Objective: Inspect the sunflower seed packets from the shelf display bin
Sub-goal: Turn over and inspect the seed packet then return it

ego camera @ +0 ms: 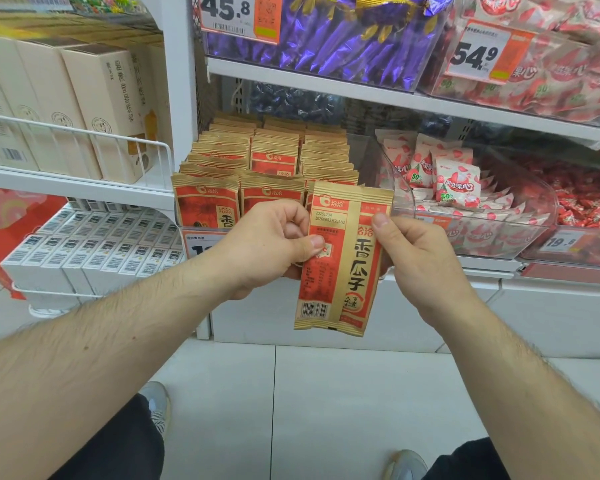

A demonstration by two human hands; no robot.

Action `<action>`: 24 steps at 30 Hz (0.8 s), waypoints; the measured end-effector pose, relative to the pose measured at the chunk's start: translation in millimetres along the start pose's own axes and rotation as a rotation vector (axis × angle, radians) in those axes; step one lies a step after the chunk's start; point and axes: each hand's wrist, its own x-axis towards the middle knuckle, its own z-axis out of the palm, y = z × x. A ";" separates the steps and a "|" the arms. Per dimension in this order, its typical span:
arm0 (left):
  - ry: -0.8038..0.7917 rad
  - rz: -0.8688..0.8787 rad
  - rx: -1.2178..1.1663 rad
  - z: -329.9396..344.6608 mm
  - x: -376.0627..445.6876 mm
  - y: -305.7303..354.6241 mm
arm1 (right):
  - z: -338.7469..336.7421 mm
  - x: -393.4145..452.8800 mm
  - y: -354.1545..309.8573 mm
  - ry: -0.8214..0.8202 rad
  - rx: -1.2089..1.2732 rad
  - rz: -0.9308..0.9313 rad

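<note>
Two bare forearms reach up from the bottom corners of the frame, above dark trousers, grey shoes (158, 405) and a pale tiled floor (291, 393). The left hand (260, 245) curls its fingers behind the left edge of a sunflower seed packet (340, 261), thumb pressed on its front face. The right hand (420, 258) pinches the packet's right edge, thumb on front and fingers behind. The red-and-gold packet hangs upright between the hands, just in front of the shelf display bin (368, 157), showing a barcode at its lower left and printed date codes near the top.

At far left, tall cream boxes (94, 109) stand behind a white wire rail (84, 140); below them lie rows of white boxes (94, 251) with barcodes facing up. In the centre, the clear bin holds three rows of matching seed packets (274, 161) standing on edge, with a partly hidden price tag (201, 244) on its front. Above it sit purple foil sweets (343, 39) beside a tag reading 45.8 (226, 12). To the right, clear bins hold strawberry-print packets (454, 181), and a tag reads 54.9 (475, 57). Red-wrapped sweets (582, 199) fill the far right.
</note>
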 end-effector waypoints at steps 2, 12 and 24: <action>-0.001 -0.007 -0.008 0.4 -0.1 -0.3 | -0.3 0.2 -0.4 -0.001 0.001 0.007; 0.065 -0.044 -0.175 -4.9 5.5 -1.2 | -1.1 -0.9 2.1 -0.089 -0.063 -0.026; 0.096 -0.100 -0.259 -7.5 9.8 -4.1 | -5.2 -2.4 -0.7 -0.156 -0.097 -0.028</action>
